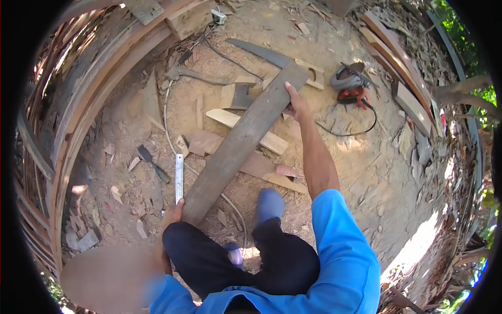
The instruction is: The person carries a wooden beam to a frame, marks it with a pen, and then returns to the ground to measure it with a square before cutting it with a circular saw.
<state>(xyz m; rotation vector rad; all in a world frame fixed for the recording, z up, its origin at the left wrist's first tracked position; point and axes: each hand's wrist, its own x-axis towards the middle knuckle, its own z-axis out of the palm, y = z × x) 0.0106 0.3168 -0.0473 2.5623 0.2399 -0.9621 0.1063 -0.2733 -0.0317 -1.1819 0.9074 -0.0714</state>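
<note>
A long weathered plank (243, 133) slants across the view from my knees toward the upper right. My right hand (297, 104) grips its far end, thumb on the top face and fingers under the edge. At the near end my left hand (173, 213) is closed on the lower end of a pale metal ruler (179, 178), which points away from me beside the plank. A handsaw (259, 52) lies partly under the plank's far end, its wooden handle showing to the right. Several cut wood pieces (272, 142) lie beneath the plank.
A circular saw (351, 83) with a dark cord rests on the dirt at right. At left is a chisel-like tool (153, 164); farther off, a hammer-like tool (201, 77). Stacked timber (104, 73) curves along the left, with more boards (400, 57) at upper right. A pale cable crosses the ground.
</note>
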